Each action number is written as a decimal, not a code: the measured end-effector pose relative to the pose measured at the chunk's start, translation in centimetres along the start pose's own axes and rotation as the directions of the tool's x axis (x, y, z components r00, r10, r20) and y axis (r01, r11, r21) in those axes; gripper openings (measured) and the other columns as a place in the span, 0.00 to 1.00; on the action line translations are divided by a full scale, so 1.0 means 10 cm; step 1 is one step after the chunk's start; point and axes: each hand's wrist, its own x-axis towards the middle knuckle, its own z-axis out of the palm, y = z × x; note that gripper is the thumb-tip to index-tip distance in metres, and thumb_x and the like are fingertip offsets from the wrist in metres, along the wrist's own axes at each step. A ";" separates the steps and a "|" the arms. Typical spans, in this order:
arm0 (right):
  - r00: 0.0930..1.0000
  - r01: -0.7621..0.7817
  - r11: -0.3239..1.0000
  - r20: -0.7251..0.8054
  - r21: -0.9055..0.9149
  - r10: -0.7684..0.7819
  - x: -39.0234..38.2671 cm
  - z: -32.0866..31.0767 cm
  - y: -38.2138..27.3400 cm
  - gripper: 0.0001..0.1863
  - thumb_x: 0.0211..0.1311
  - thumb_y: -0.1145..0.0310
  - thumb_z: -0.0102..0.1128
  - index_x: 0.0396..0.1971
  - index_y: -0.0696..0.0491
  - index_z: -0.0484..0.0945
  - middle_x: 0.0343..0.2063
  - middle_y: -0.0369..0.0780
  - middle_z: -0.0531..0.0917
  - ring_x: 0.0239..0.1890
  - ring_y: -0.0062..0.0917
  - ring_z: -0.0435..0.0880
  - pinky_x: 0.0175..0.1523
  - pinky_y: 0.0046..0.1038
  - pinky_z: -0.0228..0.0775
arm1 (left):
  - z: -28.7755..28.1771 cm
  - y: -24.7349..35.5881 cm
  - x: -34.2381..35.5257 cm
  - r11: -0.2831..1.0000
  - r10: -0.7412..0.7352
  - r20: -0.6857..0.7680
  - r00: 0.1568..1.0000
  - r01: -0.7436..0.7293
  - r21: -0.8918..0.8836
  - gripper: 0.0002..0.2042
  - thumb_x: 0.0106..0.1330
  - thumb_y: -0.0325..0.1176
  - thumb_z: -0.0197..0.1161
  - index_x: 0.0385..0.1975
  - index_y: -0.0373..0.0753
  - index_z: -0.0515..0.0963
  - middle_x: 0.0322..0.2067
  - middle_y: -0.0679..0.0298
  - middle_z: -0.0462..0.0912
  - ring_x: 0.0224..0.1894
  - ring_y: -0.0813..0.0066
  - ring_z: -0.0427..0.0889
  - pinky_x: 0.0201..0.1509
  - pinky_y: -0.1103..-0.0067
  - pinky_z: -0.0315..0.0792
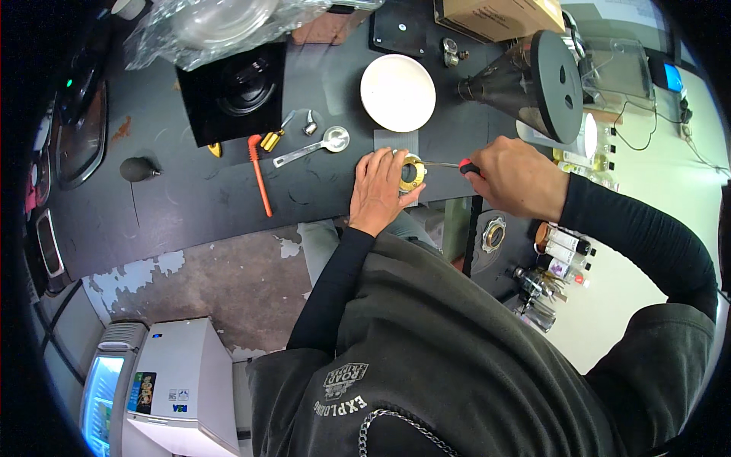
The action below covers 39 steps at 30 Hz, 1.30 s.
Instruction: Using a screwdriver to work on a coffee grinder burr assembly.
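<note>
My left hand (376, 185) grips a round brass-coloured ring part (412, 175), fingers over its left side, on a grey mat (396, 140) near the desk's front edge. My right hand (512, 177) is closed on the red-and-black handle of a screwdriver (437, 164), whose thin shaft reaches left to the top of the ring. Just behind the mat lies a white plate (397, 91). To the left are a metal measuring scoop (336, 139) and an orange tool (260, 182), with small metal pieces nearby.
A black hopper (512, 90), cardboard box (495, 17) and bottles (565, 251) stand at the right. A black appliance (207, 107) and plastic-wrapped items (175, 38) occupy the back left. A rubber blower (135, 169) lies farther left. Two fridges (194, 365) stand below left.
</note>
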 end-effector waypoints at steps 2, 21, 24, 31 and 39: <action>1.000 -0.003 1.000 -0.020 0.022 0.004 0.02 0.03 0.04 0.13 0.66 0.65 0.64 0.33 0.63 0.84 0.23 0.54 0.84 0.29 0.52 0.85 0.39 0.45 0.79 | -0.04 0.01 -0.01 1.000 0.007 -0.008 1.000 -0.007 -0.005 0.34 0.61 0.51 0.73 0.61 0.37 0.71 0.53 0.56 0.77 0.63 0.60 0.72 0.71 0.62 0.61; 0.956 -0.251 0.961 0.182 0.114 0.228 0.22 -0.18 0.02 0.19 0.65 0.60 0.66 0.40 0.64 0.87 0.23 0.58 0.84 0.28 0.46 0.88 0.39 0.40 0.80 | -0.06 -0.04 -0.02 0.999 0.016 0.013 1.000 -0.015 -0.040 0.36 0.58 0.51 0.75 0.62 0.37 0.71 0.54 0.55 0.78 0.63 0.60 0.72 0.71 0.62 0.60; 0.946 -0.294 0.943 0.190 0.153 0.264 0.21 -0.20 0.00 0.19 0.65 0.59 0.66 0.40 0.63 0.88 0.23 0.57 0.84 0.28 0.44 0.88 0.38 0.40 0.79 | -0.07 -0.06 0.00 1.000 0.016 0.021 1.000 -0.015 -0.018 0.36 0.59 0.52 0.74 0.62 0.36 0.71 0.54 0.55 0.78 0.63 0.60 0.72 0.71 0.62 0.60; 0.908 -0.382 0.895 0.276 0.230 0.317 0.18 -0.11 0.16 0.20 0.67 0.56 0.66 0.42 0.61 0.88 0.19 0.50 0.83 0.22 0.37 0.84 0.32 0.39 0.75 | -0.04 -0.06 -0.01 0.999 0.015 0.018 1.000 -0.015 -0.029 0.36 0.60 0.53 0.73 0.62 0.36 0.71 0.54 0.55 0.78 0.64 0.60 0.71 0.71 0.62 0.60; 0.499 -0.845 -0.160 0.859 0.511 0.109 0.19 -0.11 0.36 0.16 0.79 0.55 0.56 0.38 0.54 0.79 0.21 0.27 0.72 0.11 0.07 0.62 0.11 0.13 0.51 | -0.04 -0.06 -0.04 0.999 0.011 0.003 1.000 -0.011 -0.032 0.35 0.60 0.52 0.73 0.61 0.36 0.71 0.53 0.55 0.79 0.64 0.60 0.71 0.71 0.62 0.60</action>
